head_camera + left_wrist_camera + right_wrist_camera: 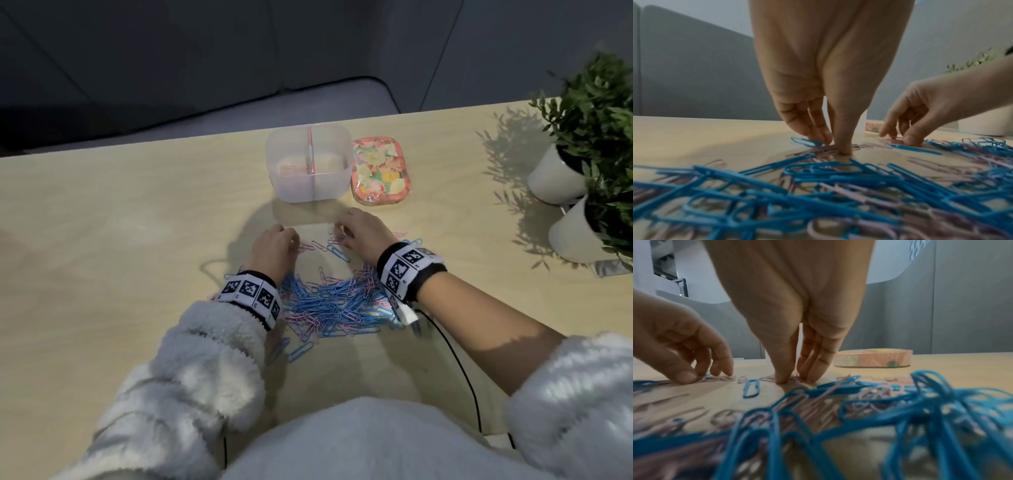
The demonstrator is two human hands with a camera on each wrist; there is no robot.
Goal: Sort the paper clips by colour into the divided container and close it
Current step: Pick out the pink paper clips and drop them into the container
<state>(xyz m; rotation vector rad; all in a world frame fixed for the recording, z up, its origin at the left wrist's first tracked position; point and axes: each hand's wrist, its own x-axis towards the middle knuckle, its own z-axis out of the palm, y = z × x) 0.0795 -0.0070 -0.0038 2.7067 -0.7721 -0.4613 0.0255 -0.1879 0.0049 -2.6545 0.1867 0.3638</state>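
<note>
Partly hidden: the fingertips of both hands from overhead. Left hand (274, 245) and right hand (365, 236) point fingers down, pinching pink clips (310, 247) off the worktop (120, 222); mixed clip pile (337, 301) lies between the wrists. Container (309, 164) stands open beyond, lid (381, 170) beside it.

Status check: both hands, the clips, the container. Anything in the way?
Left hand and right hand both pinching pink clips at the pile's far edge. Divided container open, lid beside it. Path clear.
</note>
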